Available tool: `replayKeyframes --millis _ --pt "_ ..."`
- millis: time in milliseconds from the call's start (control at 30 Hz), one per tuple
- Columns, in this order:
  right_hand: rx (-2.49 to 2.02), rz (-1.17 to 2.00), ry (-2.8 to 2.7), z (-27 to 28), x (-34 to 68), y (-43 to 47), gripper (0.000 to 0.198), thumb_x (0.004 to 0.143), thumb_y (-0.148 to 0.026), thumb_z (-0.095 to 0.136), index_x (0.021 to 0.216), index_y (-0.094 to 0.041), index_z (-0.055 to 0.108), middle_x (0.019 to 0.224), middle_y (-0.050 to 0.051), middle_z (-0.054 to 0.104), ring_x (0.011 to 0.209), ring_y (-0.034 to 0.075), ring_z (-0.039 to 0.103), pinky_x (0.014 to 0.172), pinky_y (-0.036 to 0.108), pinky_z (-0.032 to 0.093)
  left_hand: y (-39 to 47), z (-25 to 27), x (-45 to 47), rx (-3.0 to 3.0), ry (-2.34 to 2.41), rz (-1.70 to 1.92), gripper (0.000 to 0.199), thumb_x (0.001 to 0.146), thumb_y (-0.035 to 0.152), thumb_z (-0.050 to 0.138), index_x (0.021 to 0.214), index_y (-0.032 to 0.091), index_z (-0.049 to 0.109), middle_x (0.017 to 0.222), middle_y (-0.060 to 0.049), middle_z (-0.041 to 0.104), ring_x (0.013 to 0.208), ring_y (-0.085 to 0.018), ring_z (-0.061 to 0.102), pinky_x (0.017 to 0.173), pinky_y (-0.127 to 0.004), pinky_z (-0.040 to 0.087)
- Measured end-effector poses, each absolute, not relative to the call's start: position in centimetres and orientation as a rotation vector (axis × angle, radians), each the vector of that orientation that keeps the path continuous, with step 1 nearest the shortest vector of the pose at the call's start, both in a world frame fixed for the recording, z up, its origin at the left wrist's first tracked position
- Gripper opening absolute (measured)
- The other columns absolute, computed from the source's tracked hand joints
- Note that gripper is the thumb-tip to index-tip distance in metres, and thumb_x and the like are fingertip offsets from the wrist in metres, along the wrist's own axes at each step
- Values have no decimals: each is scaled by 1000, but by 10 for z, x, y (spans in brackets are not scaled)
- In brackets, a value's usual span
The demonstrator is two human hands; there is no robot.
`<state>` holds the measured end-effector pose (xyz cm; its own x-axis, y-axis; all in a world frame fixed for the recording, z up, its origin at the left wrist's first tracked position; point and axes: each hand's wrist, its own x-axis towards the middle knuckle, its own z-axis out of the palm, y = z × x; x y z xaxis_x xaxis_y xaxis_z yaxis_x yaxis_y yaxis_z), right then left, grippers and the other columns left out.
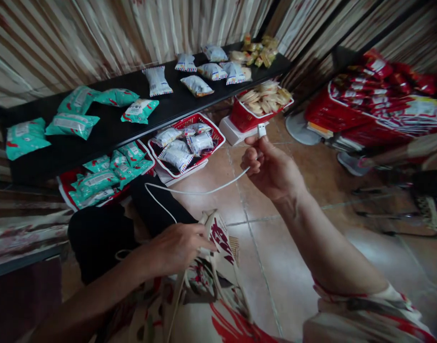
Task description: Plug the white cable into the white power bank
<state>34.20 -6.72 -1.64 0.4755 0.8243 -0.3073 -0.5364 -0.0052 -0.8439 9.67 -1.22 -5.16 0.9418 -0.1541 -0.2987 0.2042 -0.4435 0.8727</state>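
Note:
My right hand [272,166] is raised over the tiled floor, closed on the white USB cable [211,191] just below its plug [262,129], which points up. From there the cable sags leftward, bends, and runs down behind my left hand [179,247]; its other end is hidden. My left hand lies at the mouth of a cream cloth bag [218,231] with dark red lettering, its fingers closed on the upper edge. The bag rests on my lap, against patterned clothing. What is inside it is mostly hidden.
A black shelf [107,128] bears green snack packets [72,125] and white ones [197,85]. Below stand red baskets of green packets [100,178], white packets [179,150] and pale snacks [264,100]. At right are a large red basket [322,109] and another person's shoe [350,163].

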Motion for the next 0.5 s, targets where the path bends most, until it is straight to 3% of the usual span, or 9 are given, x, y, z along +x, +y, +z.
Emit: replayKeyframes --millis 100,167,267,400,500 --pt "-1156 1093 -250 -16 346 -68 22 81 -37 63 87 -17 58 61 -4 44 46 0 35 42 12 27 -39 -66 119 2177 -155 -477 36 84 25 59 120 26 60 113 -7 55 92 -20 60 77 -27 48" --pt "-1156 1086 -238 -18 348 -69 22 83 -37 61 88 -16 57 61 -4 44 46 0 35 42 12 27 -54 -75 127 2318 -142 -497 30 82 30 61 110 20 64 111 -11 55 85 -24 61 69 -32 49" --pt "-1153 1084 -183 -21 348 -71 21 87 -35 56 90 -15 57 62 -4 44 47 0 36 42 12 28 -58 -83 137 2353 -63 -472 26 88 31 50 89 14 69 104 -12 58 79 -24 61 67 -34 47" --pt "-1151 1062 -172 -17 351 -75 21 89 -36 54 90 -15 56 62 -4 43 47 0 35 42 11 27 -41 -88 153 2284 176 -403 44 93 41 37 90 11 68 93 -12 61 80 -22 60 73 -33 46" --pt "-1184 999 -246 -8 358 -69 21 88 -37 54 89 -16 56 63 -4 43 48 0 35 43 12 27 -38 -93 164 2177 261 -349 45 94 41 36 85 10 68 88 -11 60 80 -20 59 75 -31 44"
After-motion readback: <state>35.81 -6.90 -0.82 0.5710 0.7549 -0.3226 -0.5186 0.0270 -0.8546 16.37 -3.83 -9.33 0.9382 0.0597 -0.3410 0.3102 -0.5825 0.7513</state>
